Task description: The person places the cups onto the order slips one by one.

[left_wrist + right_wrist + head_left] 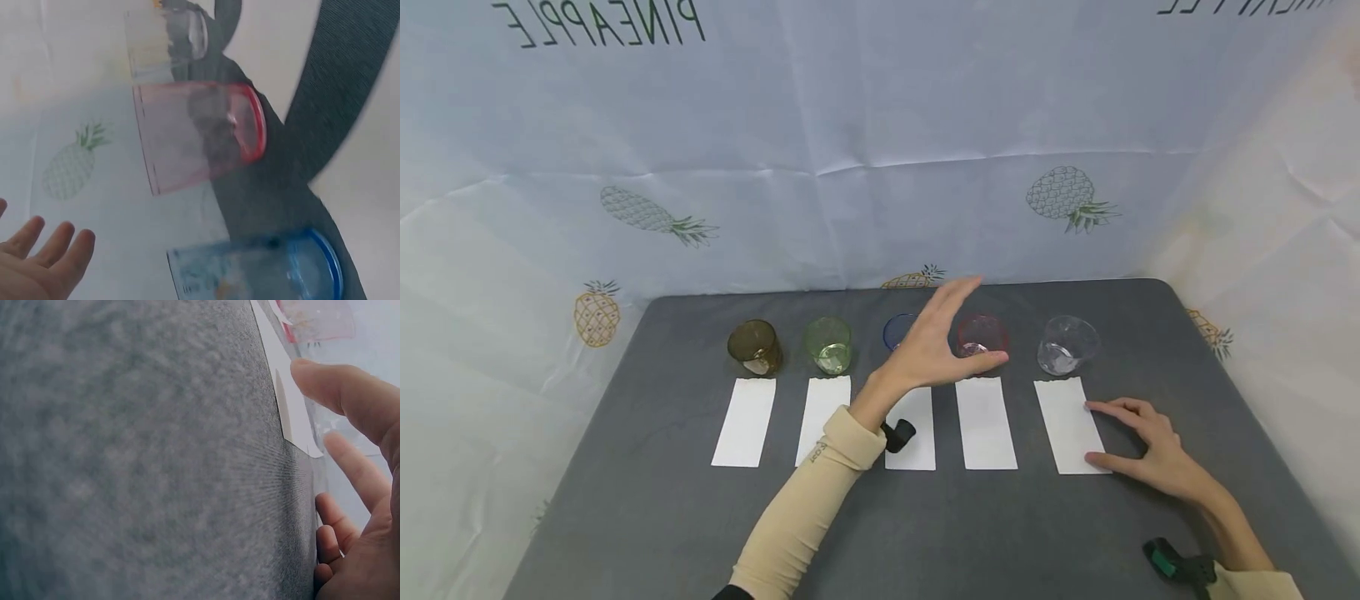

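Five-fingered and spread, my left hand hovers in front of the blue glass and the pink-red glass, holding nothing. The left wrist view shows its fingers apart from the red glass and the blue glass. At the right, my right hand has its thumb and index finger extended at the right edge of the rightmost white paper strip; whether they touch it I cannot tell. Behind that strip stands the clear glass.
A brown glass and a green glass stand on the left of the grey table. More white paper strips lie before the glasses, one partly behind my left forearm. A pineapple-printed sheet hangs behind.
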A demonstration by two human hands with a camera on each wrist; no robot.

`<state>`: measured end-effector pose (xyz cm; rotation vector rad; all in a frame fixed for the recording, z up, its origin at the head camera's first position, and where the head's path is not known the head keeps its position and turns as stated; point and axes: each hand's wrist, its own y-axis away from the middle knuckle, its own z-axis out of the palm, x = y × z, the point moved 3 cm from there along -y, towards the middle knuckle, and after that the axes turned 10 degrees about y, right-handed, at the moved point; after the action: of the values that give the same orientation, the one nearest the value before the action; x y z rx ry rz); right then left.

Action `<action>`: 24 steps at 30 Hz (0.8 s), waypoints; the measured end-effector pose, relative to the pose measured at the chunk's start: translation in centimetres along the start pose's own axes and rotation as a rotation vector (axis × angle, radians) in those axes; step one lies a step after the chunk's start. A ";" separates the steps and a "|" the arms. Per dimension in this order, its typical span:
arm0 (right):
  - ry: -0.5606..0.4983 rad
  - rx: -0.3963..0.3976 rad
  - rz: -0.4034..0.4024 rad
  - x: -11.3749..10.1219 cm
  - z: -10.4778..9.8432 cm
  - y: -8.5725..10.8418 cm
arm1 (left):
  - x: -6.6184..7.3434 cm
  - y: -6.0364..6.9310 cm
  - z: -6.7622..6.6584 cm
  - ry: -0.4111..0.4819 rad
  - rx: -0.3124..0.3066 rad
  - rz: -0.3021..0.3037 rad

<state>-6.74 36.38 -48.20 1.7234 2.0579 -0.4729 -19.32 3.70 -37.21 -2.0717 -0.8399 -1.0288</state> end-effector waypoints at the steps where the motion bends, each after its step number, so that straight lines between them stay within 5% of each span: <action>1: 0.001 -0.003 0.002 0.0 0.0 0.0 | 0.1 -0.3 0.4 0.009 -0.011 0.004; 10: 0.019 -0.003 -0.009 -0.1 0.0 -0.2 | 0.9 -2.6 3.7 0.141 -0.051 -0.037; 24: 0.022 -0.011 -0.009 -0.3 0.0 -0.3 | 0.7 -5.4 8.4 0.123 -0.087 -0.064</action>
<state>-7.02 36.09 -48.03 1.7212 2.0805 -0.4465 -19.69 13.51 -39.03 -2.0413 -0.8162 -1.2343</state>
